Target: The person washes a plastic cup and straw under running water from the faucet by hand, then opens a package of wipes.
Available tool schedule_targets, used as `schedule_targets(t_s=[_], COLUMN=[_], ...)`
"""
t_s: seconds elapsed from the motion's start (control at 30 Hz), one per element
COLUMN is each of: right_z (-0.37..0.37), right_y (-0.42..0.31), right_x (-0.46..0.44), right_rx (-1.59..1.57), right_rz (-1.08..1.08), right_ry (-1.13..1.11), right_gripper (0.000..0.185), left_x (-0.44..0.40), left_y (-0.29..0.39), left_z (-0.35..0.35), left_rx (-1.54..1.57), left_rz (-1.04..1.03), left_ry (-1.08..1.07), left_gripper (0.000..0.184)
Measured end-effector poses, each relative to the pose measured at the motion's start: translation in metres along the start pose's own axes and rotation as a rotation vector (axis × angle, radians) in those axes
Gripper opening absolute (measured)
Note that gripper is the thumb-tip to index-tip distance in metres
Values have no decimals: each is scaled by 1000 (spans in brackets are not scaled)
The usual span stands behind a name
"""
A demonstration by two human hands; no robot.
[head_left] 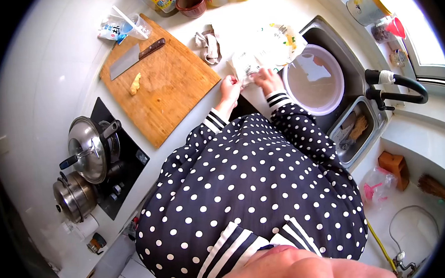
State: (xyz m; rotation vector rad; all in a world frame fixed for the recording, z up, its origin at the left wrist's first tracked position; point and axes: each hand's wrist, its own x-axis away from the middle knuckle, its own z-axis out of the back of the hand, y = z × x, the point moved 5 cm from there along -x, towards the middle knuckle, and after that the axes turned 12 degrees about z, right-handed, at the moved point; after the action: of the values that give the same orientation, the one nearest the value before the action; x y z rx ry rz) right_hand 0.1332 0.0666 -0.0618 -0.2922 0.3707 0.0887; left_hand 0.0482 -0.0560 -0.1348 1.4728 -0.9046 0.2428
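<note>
My left hand (230, 90) pinches the near edge of a white printed plastic bag (256, 53) on the counter. At the same edge, a little to the right, my right hand (268, 81) has its fingers curled on the bag; the fingertips are partly hidden. What the bag holds cannot be made out. Left of it lies a crumpled grey cloth (209, 44). A wooden cutting board (175, 86) bears a cleaver (135, 59) with a dark handle and a piece of ginger (135, 84).
A white basin of water (313, 80) sits in the sink (322, 33), close to my right hand, with a black faucet (404, 86) beyond. To the left, a lidded wok (90, 149) stands on the black stove (129, 168), near a steel pot (75, 196).
</note>
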Motion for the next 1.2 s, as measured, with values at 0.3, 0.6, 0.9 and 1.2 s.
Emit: schedule_targets(t_s=[0.3,0.6,0.9,1.2], right_z=[-23,28,32,-8], right_y=[-12,83,42,-1], right_x=[14,60,-9,-44], right_rx=[15,-937,-492,-73], right_rz=[-84,-799,-694,61], right_ry=[-17,115,330,-137], right_gripper=[20,43,28,25], left_x=[-3,13,-20,-4], left_y=[1,21,32,38], left_z=[3,-4,-2,-4], left_rx=[-69,-113,-261,-297], left_rz=[11,-32,-396,-294], left_ry=[-33,36,334,301], left_gripper=[9,37,28,21])
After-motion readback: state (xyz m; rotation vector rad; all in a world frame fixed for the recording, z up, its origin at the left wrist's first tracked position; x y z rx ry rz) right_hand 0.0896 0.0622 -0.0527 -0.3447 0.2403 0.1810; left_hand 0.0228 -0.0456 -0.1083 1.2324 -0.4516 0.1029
